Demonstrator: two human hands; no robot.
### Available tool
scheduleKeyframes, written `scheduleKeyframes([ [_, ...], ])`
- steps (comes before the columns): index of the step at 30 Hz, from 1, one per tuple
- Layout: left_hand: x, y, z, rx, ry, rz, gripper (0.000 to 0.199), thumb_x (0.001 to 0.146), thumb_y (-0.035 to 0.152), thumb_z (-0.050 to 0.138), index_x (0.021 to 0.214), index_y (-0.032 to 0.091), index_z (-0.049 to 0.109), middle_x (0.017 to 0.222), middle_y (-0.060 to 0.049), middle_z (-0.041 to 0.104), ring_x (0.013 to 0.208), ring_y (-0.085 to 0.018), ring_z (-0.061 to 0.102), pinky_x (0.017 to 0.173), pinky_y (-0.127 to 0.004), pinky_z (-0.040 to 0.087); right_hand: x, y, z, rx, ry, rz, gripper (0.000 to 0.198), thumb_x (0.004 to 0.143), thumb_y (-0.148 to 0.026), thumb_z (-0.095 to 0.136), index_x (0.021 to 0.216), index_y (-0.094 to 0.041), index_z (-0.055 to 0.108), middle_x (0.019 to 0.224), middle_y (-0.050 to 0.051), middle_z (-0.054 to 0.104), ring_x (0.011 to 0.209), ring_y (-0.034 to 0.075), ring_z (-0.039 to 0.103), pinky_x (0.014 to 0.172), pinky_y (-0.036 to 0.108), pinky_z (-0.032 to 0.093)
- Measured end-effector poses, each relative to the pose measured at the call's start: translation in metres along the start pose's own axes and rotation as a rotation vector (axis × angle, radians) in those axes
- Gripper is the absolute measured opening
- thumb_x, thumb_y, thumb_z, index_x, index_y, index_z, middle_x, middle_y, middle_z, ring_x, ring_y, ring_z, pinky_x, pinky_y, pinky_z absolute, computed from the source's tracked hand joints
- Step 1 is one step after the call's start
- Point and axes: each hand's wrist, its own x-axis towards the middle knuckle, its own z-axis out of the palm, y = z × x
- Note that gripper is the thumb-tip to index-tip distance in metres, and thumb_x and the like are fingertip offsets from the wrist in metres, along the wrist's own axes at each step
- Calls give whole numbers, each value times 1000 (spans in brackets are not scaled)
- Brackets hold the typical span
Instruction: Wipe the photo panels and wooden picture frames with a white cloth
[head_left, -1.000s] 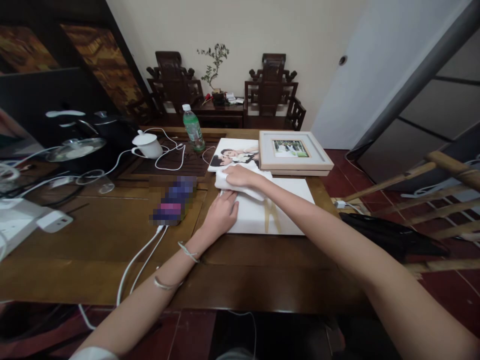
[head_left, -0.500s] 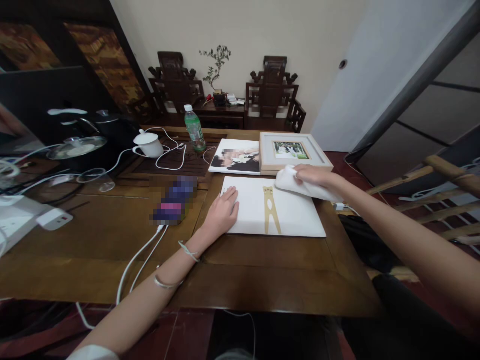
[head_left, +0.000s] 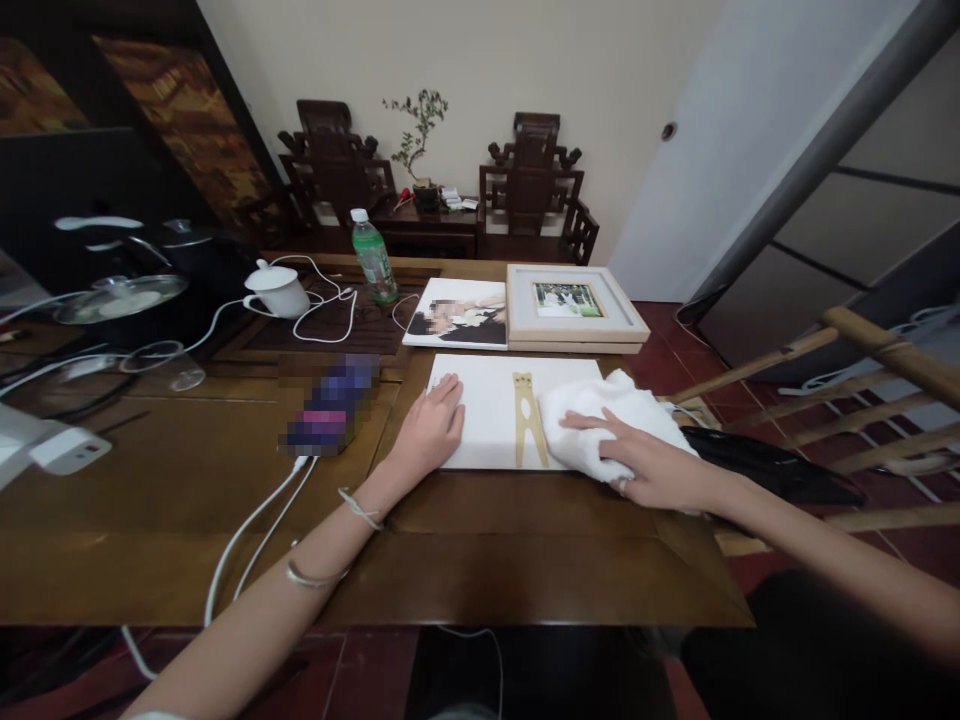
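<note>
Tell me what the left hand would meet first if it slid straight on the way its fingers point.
Sliding on across the white board under it, the left hand would probably meet the photo panel just beyond the far edge; the height difference is unclear.
</note>
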Motion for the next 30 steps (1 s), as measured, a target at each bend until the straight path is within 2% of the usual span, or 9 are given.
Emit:
scheduleKeyframes([
  [2, 0, -1, 1, 3, 2, 6, 41, 91, 19, 37, 128, 9, 49, 141, -17, 47, 135, -27, 39, 109, -47, 36, 10, 13, -2, -37, 8, -12, 13, 64, -8, 50, 68, -20, 48, 154, 11, 27, 143, 28, 18, 115, 52, 10],
  [4, 0, -2, 2, 2, 9, 13, 41, 91, 20, 36, 128, 9, 49, 141, -18, 47, 135, -27, 39, 109, -48, 36, 25, 28, -5, -81, 15, 6, 12, 64, -10, 52, 70, -20, 50, 156, 13, 20, 143, 28, 15, 115, 51, 12],
  [8, 0, -3, 4, -6, 24, 24, 40, 90, 20, 37, 128, 11, 49, 140, -18, 48, 135, -27, 40, 109, -48, 36, 59, 54, -16, -180, 53, 76, 19, 66, -10, 50, 83, -17, 57, 154, 15, 25, 142, 30, 20, 113, 51, 22],
  [12, 0, -3, 4, -22, 32, 20, 39, 90, 20, 38, 127, 13, 50, 140, -17, 48, 134, -27, 41, 109, -48, 36, 80, 62, -20, -284, 69, 95, 30, 69, -6, 43, 93, -16, 58, 153, 13, 29, 142, 31, 17, 109, 63, 20],
  [16, 0, -4, 4, -41, 43, 15, 39, 90, 21, 38, 127, 14, 50, 140, -16, 49, 134, -26, 41, 109, -47, 36, 70, 41, -4, -414, 61, 104, 39, 66, -3, 43, 99, -14, 60, 154, 14, 24, 143, 35, 10, 103, 71, 23],
  [23, 0, -3, 3, -28, 36, 8, 39, 90, 21, 37, 127, 12, 50, 140, -16, 48, 134, -26, 40, 110, -46, 35, 5, -19, 30, -441, 30, 49, 37, 62, 1, 46, 88, -18, 62, 154, 10, 28, 142, 36, 15, 106, 63, 27],
  [25, 0, -2, 3, -22, 28, 4, 40, 90, 21, 37, 127, 11, 50, 140, -17, 48, 134, -26, 40, 110, -46, 34, -10, -24, 22, -369, 20, 90, 35, 63, 1, 46, 87, -20, 60, 144, 12, 43, 135, 32, 34, 102, 52, 38],
  [27, 0, -2, 3, -18, 19, 7, 40, 91, 21, 37, 127, 9, 49, 140, -18, 47, 135, -27, 39, 110, -47, 34, -19, -21, 4, -309, 59, 185, 25, 68, -3, 47, 81, -21, 56, 117, 14, 63, 110, 28, 57, 85, 39, 49],
  [30, 1, -2, 3, -17, 16, 10, 40, 91, 20, 36, 127, 9, 49, 141, -19, 47, 135, -27, 38, 110, -48, 35, -21, -9, -33, -308, 188, 343, 16, 74, -13, 54, 65, -23, 45, 70, 7, 63, 65, 21, 59, 60, 32, 44],
])
